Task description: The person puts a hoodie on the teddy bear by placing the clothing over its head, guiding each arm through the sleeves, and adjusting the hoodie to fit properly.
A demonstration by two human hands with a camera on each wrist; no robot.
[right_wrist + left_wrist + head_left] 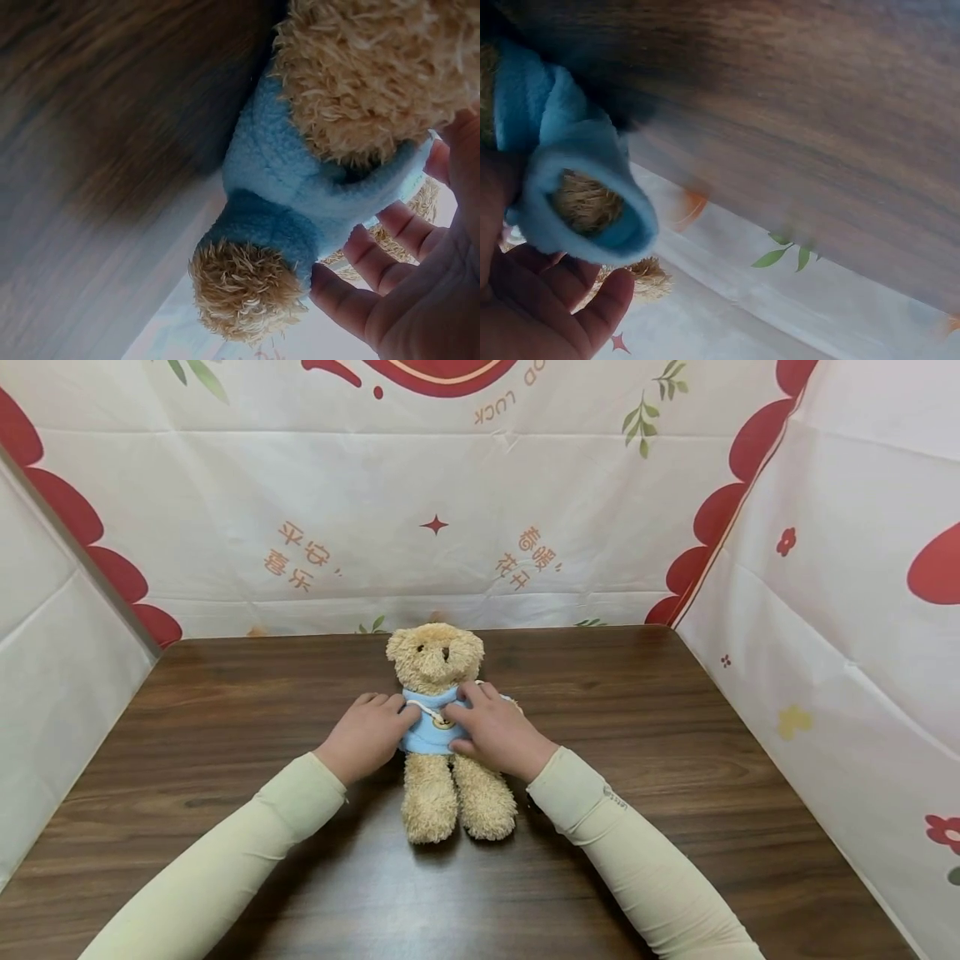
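Note:
A tan plush teddy bear (431,797) in a light blue hooded top (429,742) sits upright on the wooden table, facing the head camera. A white drawstring (425,707) crosses its chest. On the bear's left side in the head view, my left hand (371,731) grips the top beside the sleeve; the left wrist view shows the open cuff (536,199) with the furry paw inside. My right hand (498,727) holds the bear from the other side, bent fingers on its chest. In the right wrist view those fingertips (330,289) meet the blue fleece near the other paw (244,289).
The dark wooden table (247,693) extends on both sides of the bear. Behind it hangs a white printed cloth (405,468) with red scallops, leaves and lettering. Similar cloth walls (847,585) stand along the left and right edges.

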